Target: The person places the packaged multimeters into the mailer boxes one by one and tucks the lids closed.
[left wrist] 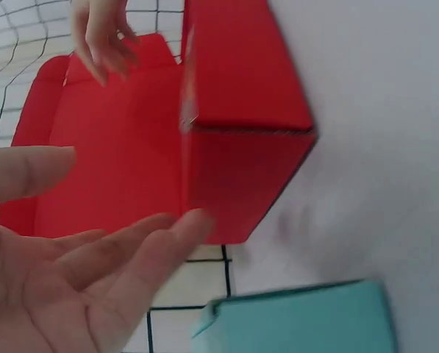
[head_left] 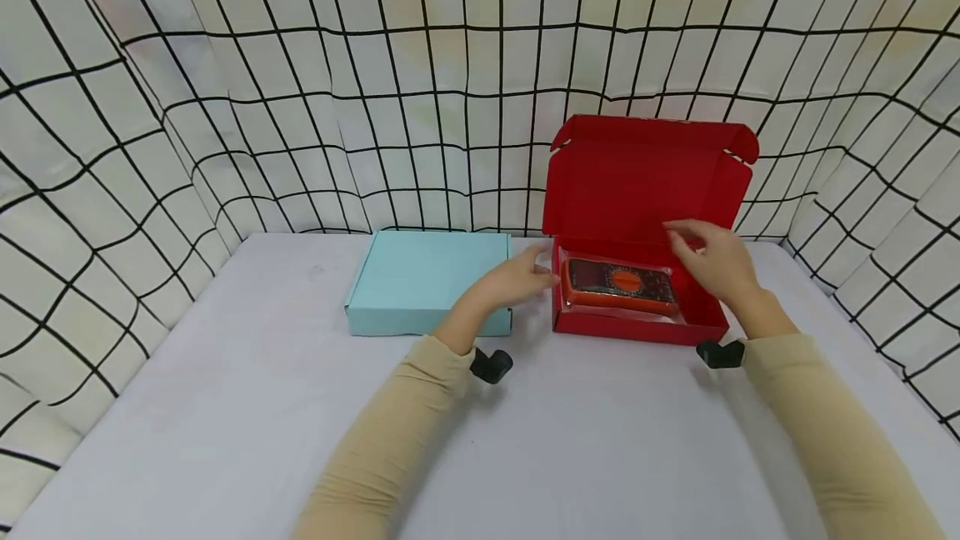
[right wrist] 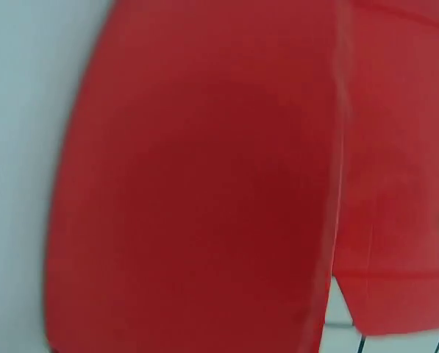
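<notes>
Left hand (head_left: 516,275) beside, right hand (head_left: 715,261) above red carton (head_left: 633,330), grips loosely spread; jostling could drop lid (head_left: 618,186) onto multimeter (head_left: 621,283).

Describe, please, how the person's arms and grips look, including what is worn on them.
The left sleeve and the right sleeve are long, fitted and plain beige, the left one visibly creased. A small black left wrist camera and a similar right wrist camera jut out near the sleeve ends. The left grip and right grip are bare, without gloves.
</notes>
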Demonstrator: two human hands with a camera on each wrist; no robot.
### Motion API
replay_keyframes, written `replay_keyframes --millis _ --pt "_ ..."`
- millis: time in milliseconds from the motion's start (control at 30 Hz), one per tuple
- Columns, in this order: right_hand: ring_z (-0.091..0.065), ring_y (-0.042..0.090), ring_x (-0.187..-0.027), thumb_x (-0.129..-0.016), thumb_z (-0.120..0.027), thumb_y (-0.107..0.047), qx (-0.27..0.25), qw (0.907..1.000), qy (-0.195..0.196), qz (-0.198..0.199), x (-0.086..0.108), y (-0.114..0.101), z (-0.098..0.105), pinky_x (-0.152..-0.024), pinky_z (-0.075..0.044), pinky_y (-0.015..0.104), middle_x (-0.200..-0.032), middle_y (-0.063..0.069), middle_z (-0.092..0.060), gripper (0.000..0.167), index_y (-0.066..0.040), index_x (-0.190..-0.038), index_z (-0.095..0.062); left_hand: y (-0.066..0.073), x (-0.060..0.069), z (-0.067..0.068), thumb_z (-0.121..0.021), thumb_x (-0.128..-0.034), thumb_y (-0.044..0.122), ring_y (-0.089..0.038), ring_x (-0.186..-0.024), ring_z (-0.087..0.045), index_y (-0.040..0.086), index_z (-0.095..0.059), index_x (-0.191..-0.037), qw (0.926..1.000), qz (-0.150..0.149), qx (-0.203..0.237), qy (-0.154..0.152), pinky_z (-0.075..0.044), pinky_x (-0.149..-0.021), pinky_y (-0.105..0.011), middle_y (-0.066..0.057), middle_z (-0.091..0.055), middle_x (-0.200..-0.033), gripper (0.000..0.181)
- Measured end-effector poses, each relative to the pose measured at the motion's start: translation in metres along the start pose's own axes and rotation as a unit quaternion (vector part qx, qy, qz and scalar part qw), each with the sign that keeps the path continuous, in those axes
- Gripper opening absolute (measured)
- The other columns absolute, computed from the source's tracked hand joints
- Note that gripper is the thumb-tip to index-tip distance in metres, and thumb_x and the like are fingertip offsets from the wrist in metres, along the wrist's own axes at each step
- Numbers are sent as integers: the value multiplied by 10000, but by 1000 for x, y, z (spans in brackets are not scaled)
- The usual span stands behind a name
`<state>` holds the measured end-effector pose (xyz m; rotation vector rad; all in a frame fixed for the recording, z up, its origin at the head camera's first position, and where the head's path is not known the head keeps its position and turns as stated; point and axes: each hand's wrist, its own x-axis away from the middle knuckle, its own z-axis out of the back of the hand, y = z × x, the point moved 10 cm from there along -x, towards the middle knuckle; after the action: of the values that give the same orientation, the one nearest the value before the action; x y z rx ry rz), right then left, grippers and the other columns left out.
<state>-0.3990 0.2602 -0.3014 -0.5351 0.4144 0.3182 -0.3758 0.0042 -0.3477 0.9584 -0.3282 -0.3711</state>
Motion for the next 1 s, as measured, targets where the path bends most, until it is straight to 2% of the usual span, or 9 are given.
replay_keyframes --millis 133,267,333,400,533,600,667,867,1000 --pt "-589 228 -900 -1025 -516 -134 -389 9828 1788 -263 3 16 44 -785 -458 234 -1073 231 -680 301 51 -1170 -704 5 -5 32 -525 -1053 209 -321 -1446 -411 91 -201 -1640 9958 -197 622 636 -368 -1140 -525 -163 -409 -1593 680" --pt "-463 4 -886 -1016 -475 -157 -1073 9571 2540 -892 4 38 61 -738 -362 155 -1135 131 -595 329 68 -1183 -646 -5 -17 47 -535 -1047 170 -296 -1470 -373 109 -227 -1639 9771 -207 1838 1055 -320 -1174 -514 -126 -355 -1631 670" --pt "-456 -19 -955 -1026 -468 -194 -1486 9443 2592 -1376 4 50 61 -784 -386 181 -1253 83 -542 357 26 -1278 -592 -13 -23 48 -531 -1051 147 -293 -1461 -389 100 -234 -1636 9619 -143 2465 1172 -306 -1182 -510 -133 -330 -1641 657" --pt "-481 44 -1103 -1043 -449 -250 -1865 9350 2386 -1848 3 61 56 -881 -417 223 -1409 53 -466 438 -46 -1429 -484 -20 -28 48 -511 -1061 132 -319 -1460 -389 85 -231 -1635 9406 -70 3153 1257 -281 -1193 -514 -152 -311 -1646 640" --pt "-272 258 -1482 -1072 -400 -361 -2653 9237 1423 -2369 -4 73 33 -1166 -324 375 -1686 91 -151 670 -151 -1641 -116 -25 -36 47 -487 -1068 161 -350 -1506 -289 90 -223 -1638 8910 25 4332 1358 -193 -1222 -519 -152 -259 -1665 632" --pt "-159 316 -1537 -1076 -369 -406 -2945 9186 931 -2466 -8 73 20 -1219 -230 461 -1704 116 -46 738 -183 -1649 38 -24 -41 46 -480 -1069 191 -350 -1528 -231 100 -209 -1644 8757 29 4647 1309 -157 -1230 -519 -138 -228 -1677 642" --pt "-147 347 -1538 -1078 -356 -423 -3182 9144 637 -2419 -12 70 10 -1228 -185 495 -1688 162 -45 769 -187 -1638 115 -18 -46 42 -471 -1076 236 -343 -1539 -196 111 -192 -1648 8778 -31 4656 1124 -134 -1232 -528 -122 -202 -1688 649" --pt "-344 391 -1433 -1087 -363 -402 -2994 9299 600 -2049 -16 56 4 -1173 -308 522 -1564 234 -236 724 -194 -1637 59 -2 -55 33 -389 -1106 346 -337 -1535 -207 108 -180 -1646 9114 -355 4075 454 -130 -1220 -575 -124 -231 -1682 626" --pt "-283 402 -1478 -1087 -369 -386 -3073 9269 685 -2044 -13 52 2 -1194 -262 545 -1630 222 -171 728 -204 -1636 72 -1 -56 28 -368 -1105 392 -328 -1533 -219 134 -179 -1652 9206 -396 3878 220 -124 -1219 -586 -113 -221 -1687 634"
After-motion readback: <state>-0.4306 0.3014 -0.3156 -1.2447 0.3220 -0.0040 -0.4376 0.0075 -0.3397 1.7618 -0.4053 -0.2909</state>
